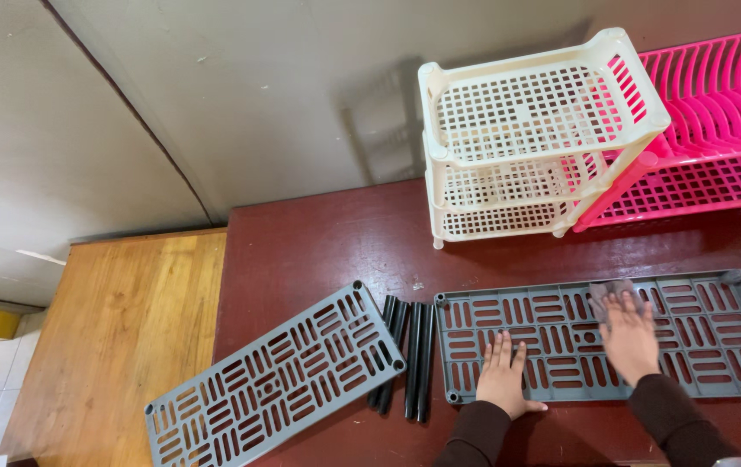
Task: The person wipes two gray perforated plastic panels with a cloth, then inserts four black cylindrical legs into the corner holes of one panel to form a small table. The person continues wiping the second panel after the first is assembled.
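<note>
My left hand (505,377) lies flat, fingers spread, on the near left part of a grey slotted plastic shelf panel (716,333) lying on a dark red table (318,242). On the middle of the same panel my right hand (628,335) presses down on a small grey cloth (606,292), which pokes out beyond the fingertips. A second grey slotted panel (279,376) lies at an angle to the left, overhanging the table's left edge. Between the two panels lie several black tubes (409,355), side by side.
A cream three-tier plastic rack (526,138) stands at the back of the table against the wall. A pink plastic rack (716,130) stands right beside it. A lower wooden surface (128,329) adjoins the table on the left, with tiled floor beyond.
</note>
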